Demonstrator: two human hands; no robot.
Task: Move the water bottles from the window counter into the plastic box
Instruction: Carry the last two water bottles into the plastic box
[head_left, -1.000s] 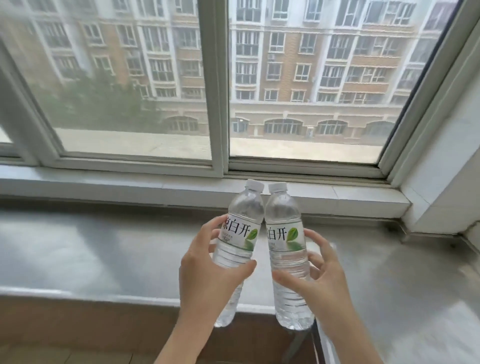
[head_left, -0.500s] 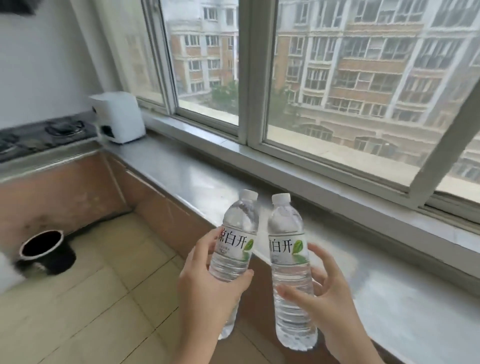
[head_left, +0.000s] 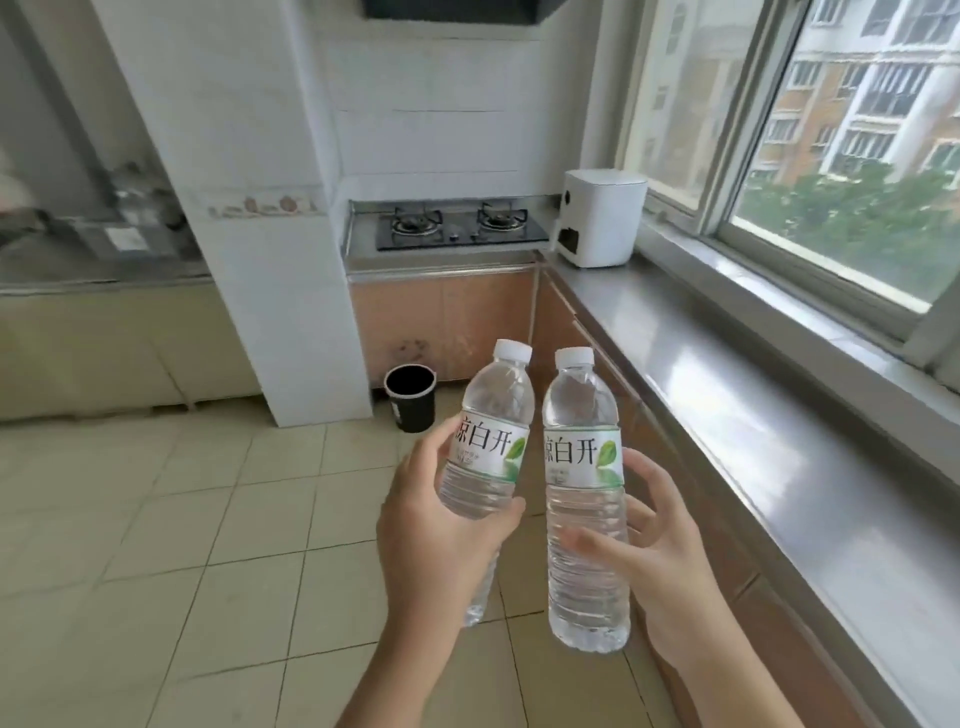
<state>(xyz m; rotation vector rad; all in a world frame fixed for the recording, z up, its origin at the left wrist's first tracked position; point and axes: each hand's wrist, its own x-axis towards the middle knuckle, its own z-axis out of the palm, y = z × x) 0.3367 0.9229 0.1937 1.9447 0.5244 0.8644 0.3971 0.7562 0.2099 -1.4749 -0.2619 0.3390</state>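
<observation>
In the head view, two clear water bottles with white caps are held up side by side in the lower middle of the frame, over the tiled floor (head_left: 156, 519). The left hand (head_left: 431, 540) grips the left bottle (head_left: 488, 441) around its lower half, the thumb lying across the front below the label and the fingers curled round the far side. This bottle leans slightly to the right at the top. The right hand (head_left: 660, 561) holds the right bottle (head_left: 584, 499), which stands close to upright; the thumb crosses the front of the bottle and the fingers wrap round it from the right. The two bottles are just beside each other with a narrow gap between them. Both carry white labels with dark characters and a green leaf, and both look full of water.

The metal window counter (head_left: 753, 415) runs along the right side of the frame, from the lower right up toward the middle, beneath the window (head_left: 841, 171). The bottles are off the counter, to its left, in the air. At the far end of the counter stands a white appliance (head_left: 597, 218). Left of it, in the upper middle, a black two-burner stove (head_left: 457, 228) is set into the worktop. On the floor below the stove sits a black bin (head_left: 410, 397), next to a white tiled pillar (head_left: 249, 208). The plastic box does not appear in this view.
</observation>
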